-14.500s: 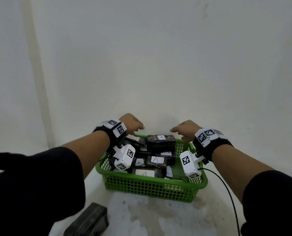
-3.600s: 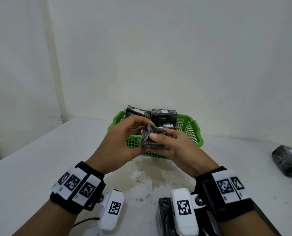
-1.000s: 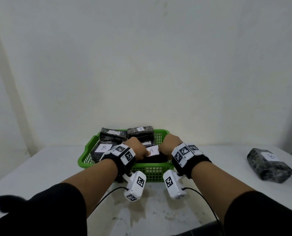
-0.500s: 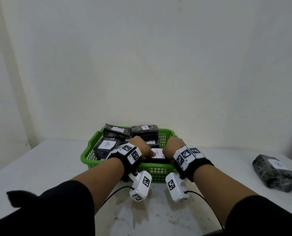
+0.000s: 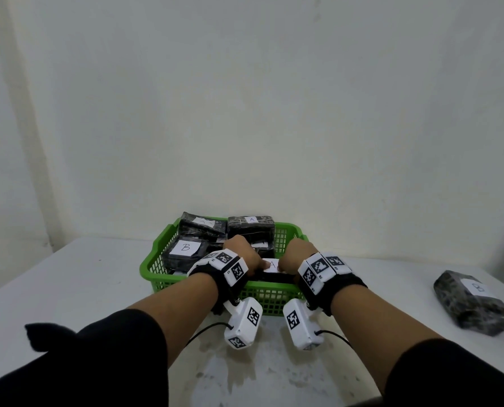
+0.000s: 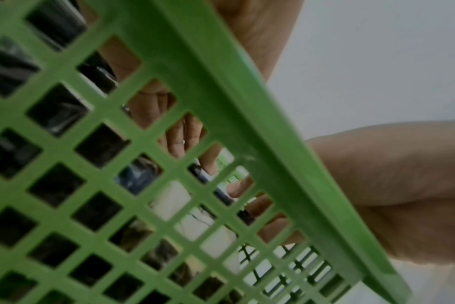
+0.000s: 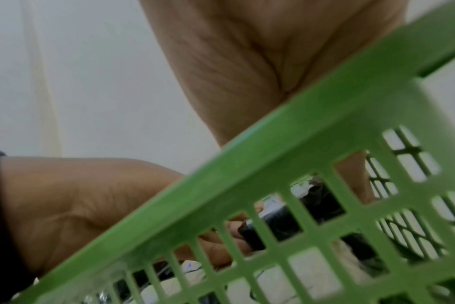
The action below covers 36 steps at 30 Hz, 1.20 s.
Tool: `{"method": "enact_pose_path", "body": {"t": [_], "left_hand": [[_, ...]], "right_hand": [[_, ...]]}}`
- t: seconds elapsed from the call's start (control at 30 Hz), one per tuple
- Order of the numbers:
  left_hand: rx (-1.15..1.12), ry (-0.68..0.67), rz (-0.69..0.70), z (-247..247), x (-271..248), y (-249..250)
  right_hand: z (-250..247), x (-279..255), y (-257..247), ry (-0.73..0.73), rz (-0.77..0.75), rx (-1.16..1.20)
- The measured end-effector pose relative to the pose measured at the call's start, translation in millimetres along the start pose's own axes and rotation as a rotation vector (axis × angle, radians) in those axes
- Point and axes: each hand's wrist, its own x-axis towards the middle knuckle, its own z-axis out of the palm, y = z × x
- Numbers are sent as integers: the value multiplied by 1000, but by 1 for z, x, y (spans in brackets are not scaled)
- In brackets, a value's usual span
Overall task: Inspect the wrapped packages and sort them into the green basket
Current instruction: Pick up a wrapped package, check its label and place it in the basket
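The green basket [image 5: 156,264] stands mid-table and holds several black wrapped packages with white labels. My left hand [image 5: 242,255] and right hand [image 5: 296,255] reach over its near wall. Together they hold a black package labelled A [image 5: 272,265] just inside the front, one hand at each end with fingers curled round it. Through the mesh in the right wrist view I see that package [image 7: 286,224] between both hands. In the left wrist view the fingers [image 6: 174,139] show behind the basket wall [image 6: 221,102].
Inside the basket lie a package marked B [image 5: 186,249] at the left, another marked A [image 5: 250,227] at the back, and one more [image 5: 203,226] at the back left. A loose package marked B [image 5: 468,301] lies on the white table at the right. A wall stands close behind.
Both hands have carried the package from in front of the basket into its front part. Over the last second they have stayed there, still holding it.
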Motion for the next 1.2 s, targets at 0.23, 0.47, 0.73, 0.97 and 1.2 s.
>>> {"method": "enact_pose_path", "body": {"t": [0.23, 0.47, 0.73, 0.97, 1.2], "left_hand": [[5, -19, 51, 0, 0, 2], [14, -22, 59, -2, 0, 3], [45, -60, 52, 1, 2, 3], [1, -79, 29, 1, 5, 1], [70, -104, 58, -2, 4, 3]], "right_hand": [[3, -1, 0, 69, 28, 46], [5, 1, -4, 93, 39, 82], [7, 3, -4, 74, 38, 61], [8, -1, -4, 134, 5, 67], [6, 8, 5, 120, -4, 126]]}}
